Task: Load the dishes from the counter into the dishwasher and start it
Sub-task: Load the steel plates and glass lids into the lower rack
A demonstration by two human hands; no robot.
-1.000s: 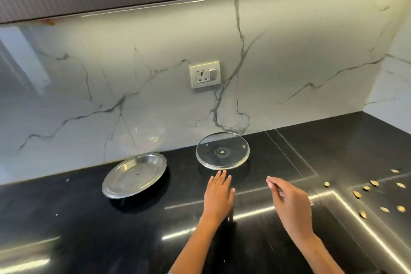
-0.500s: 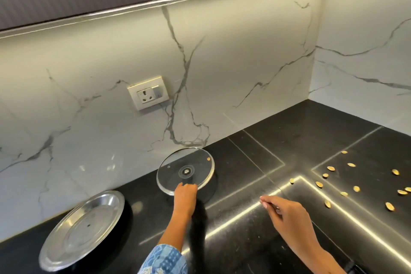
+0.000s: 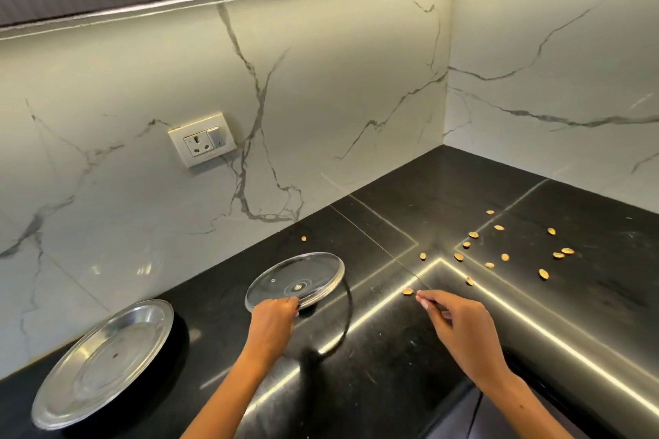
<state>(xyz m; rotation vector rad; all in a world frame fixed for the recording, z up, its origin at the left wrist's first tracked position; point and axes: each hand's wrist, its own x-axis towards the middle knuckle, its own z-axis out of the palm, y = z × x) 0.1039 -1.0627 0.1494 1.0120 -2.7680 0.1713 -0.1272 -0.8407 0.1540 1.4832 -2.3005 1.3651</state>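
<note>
The left hand [image 3: 272,317] covers the near rim of the glass lid [image 3: 296,281], so its fingertips under that edge cannot be seen. Both forearms run off the bottom edge. The steel plate [image 3: 103,363], near the counter's [image 3: 392,360] front left, hides the surface beneath it. The right hand [image 3: 460,317] perhaps pinches something; it is too small to tell.

One head-worn camera looks forward and down, at close range, onto a counter [image 3: 410,349] corner and the wall [image 3: 321,100] behind. Both forearms enter from the bottom edge.
</note>
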